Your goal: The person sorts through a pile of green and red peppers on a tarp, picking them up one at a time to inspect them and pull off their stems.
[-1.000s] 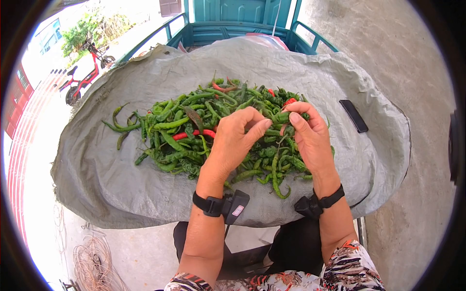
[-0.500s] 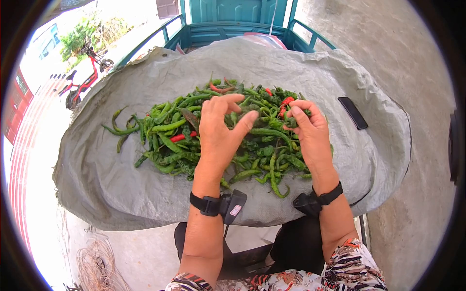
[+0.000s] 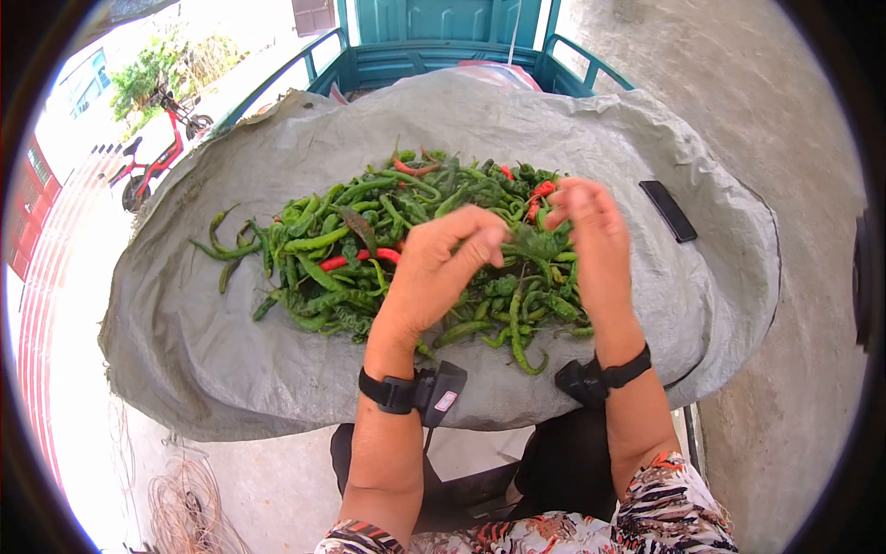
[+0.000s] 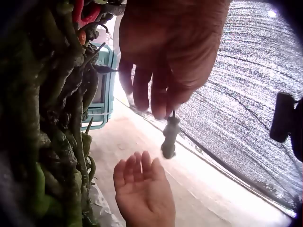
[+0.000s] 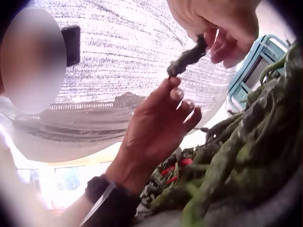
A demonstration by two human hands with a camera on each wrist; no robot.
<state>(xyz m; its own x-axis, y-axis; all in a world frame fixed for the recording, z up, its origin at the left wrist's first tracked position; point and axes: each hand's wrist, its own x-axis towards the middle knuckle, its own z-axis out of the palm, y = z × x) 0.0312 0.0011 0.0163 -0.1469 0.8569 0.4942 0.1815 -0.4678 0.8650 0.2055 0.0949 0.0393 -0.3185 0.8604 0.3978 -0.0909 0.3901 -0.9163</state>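
A heap of green chili peppers [image 3: 314,242], with some red ones [image 3: 358,259], lies on a grey woven sheet [image 3: 221,351]. Above the heap's right half, my left hand [image 3: 445,268] pinches a small, wrinkled dark green pepper [image 4: 169,137] by one end between thumb and fingers. The pepper hangs from those fingertips in the left wrist view. Across from it, my right hand [image 3: 598,242] is raised with its fingers fairly straight, blurred in the head view. In the right wrist view the pepper [image 5: 188,59] spans from the left fingertips toward the right hand, overlapping it.
A black phone [image 3: 668,210] lies on the sheet to the right. Beyond the sheet stands a teal cart bed [image 3: 434,60] with side rails. Several peppers [image 3: 223,245] lie apart at the left. A red bike [image 3: 159,152] stands farther left.
My left hand drew back to the left, then came right again and now pinches the small pepper. My right hand, which pinched a green pepper before, has loosened its fingers and risen slightly.
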